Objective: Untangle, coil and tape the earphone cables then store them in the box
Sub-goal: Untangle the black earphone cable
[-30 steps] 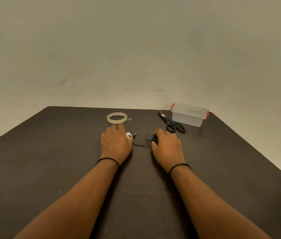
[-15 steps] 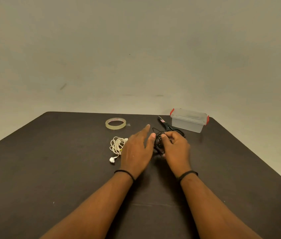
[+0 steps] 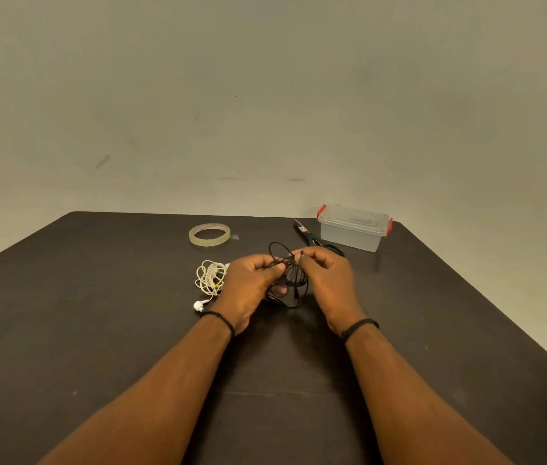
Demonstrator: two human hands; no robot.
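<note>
Dark bench point(image 3: 97, 330) against a plain pale wall; at the far side a tape roll point(image 3: 209, 234), black scissors point(image 3: 312, 237) and a lidded clear box point(image 3: 352, 228) with red clips. Left hand point(image 3: 248, 290) and right hand point(image 3: 329, 280) both pinch the tangled black earphone cable point(image 3: 290, 275), each grip clamped on it, mid-bench; white earphone cable point(image 3: 211, 278) lies bunched just left of the left hand.

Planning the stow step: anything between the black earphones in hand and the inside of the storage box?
Yes. The clear box has its lid on with red latches, so it is shut. Scissors lie just left of it. Both hands hold the tangled black earphones.
</note>
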